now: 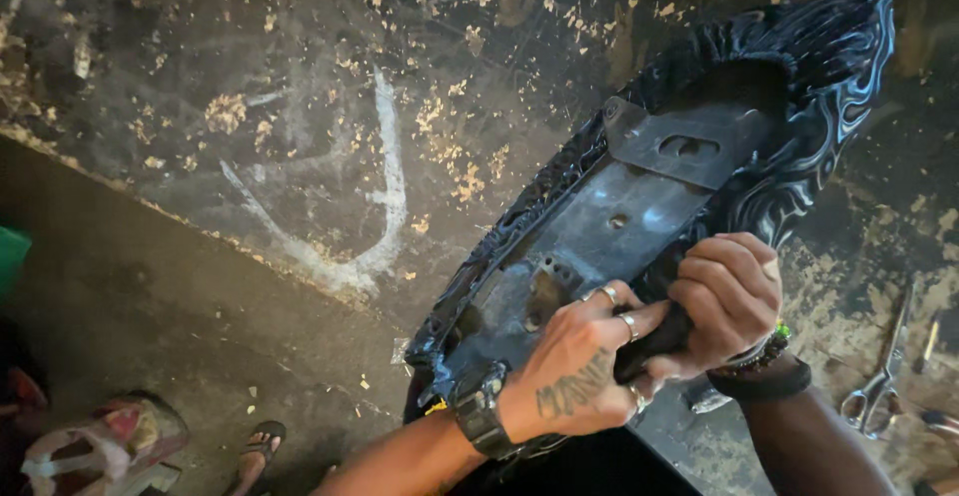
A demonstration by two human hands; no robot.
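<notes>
Two hands working an upturned seat

Left hand [579, 366] and right hand [724, 301] both grip the seat's [619, 206] black cover edge; scissors [879, 391] lie right of them on the desk [300, 106].

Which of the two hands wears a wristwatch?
The left hand wears the dark wristwatch and rings. The right hand has only bead bracelets and a black band. Both press on the seat cover.

I saw a seat base [609, 221] of matt grey plastic, dusty, its cover [839, 66] glossy black vinyl with pale swirls, a bench [300, 106] of rough, chipped dark paint, scissors [879, 391] of dull metal, a watch [481, 411] of dark plastic.
</notes>
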